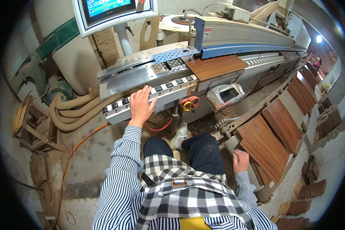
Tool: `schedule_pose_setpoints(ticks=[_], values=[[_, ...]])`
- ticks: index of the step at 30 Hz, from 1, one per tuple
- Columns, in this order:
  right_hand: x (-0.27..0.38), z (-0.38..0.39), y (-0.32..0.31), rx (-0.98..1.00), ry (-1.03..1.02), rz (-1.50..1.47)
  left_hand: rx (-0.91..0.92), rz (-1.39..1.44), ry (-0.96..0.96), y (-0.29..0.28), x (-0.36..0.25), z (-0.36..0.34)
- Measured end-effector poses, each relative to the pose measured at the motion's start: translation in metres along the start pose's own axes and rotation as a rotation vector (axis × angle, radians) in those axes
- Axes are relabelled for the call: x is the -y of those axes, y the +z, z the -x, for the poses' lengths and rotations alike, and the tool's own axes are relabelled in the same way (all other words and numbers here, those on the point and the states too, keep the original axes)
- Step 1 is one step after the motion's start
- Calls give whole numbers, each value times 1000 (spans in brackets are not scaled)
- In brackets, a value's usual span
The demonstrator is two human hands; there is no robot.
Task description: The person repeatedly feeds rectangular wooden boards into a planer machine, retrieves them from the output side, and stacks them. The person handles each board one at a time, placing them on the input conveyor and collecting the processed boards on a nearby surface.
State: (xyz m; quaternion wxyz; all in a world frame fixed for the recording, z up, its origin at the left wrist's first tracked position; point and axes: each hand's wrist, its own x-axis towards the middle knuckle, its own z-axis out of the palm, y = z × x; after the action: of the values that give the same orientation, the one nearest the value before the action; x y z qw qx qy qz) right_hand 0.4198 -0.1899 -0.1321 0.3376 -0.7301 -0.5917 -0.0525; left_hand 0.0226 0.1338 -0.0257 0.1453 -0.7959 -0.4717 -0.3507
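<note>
My left hand [141,104] lies with its fingers stretched out on the row of black-and-white rollers [163,87] along the machine's front edge. It grips nothing. Ahead and to its right, a brown wood-grain panel [217,67] sits flat on the machine bed, one side beside the blue guard [234,50]. My right hand [240,161] is low beside the near corner of a stacked wood-grain panel [265,145]. Its fingers look loosely curled and are partly hidden, so whether it touches the panel does not show.
Red- and yellow-handled scissors [189,103] hang below the rollers, near a wire basket [228,94] with a white liner. More panel stacks [283,120] line a conveyor on the right. Thick hoses [74,114], a wooden stool [36,124] and an orange hose [77,147] are on the left.
</note>
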Motion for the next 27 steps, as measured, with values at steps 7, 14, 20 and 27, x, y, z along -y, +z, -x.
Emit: schedule_pose_setpoints(ticks=[7,14,20,27], values=[[-79,32,-19,-636,1409,-1366,-1,6,-6,3,2,1],[-56,43,6,-463,1151,-1343,-5,28,-14,3,2,2],[-27,58,-10,-540,1265,-1432,36,55,-27,2,2,2],[-80,82,-36,-567,1104,-1514,80,84,-41,-2,1,1]])
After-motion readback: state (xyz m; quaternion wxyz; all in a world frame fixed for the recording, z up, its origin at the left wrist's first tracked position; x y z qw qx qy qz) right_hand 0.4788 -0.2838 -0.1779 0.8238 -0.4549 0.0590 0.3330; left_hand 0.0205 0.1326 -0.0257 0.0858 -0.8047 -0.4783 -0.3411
